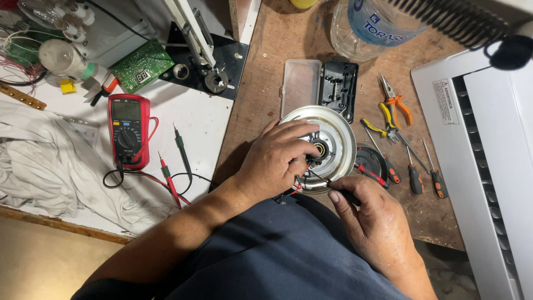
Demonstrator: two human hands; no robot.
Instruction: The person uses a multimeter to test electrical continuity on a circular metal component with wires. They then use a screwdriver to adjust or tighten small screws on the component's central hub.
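A round metal plate (338, 145) is gripped on the bench (261, 89) by the curled left hand (275, 161); a thin dark tool (340, 189) is pinched in the closed right hand (372, 222).

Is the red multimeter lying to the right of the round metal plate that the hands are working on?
No, the red multimeter lies on the white board, left of the round metal plate and both hands.

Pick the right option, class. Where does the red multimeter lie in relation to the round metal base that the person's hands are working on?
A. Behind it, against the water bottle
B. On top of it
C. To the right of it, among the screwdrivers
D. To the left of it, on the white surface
D: the red multimeter lies on the white surface, left of the round metal base under the left hand.
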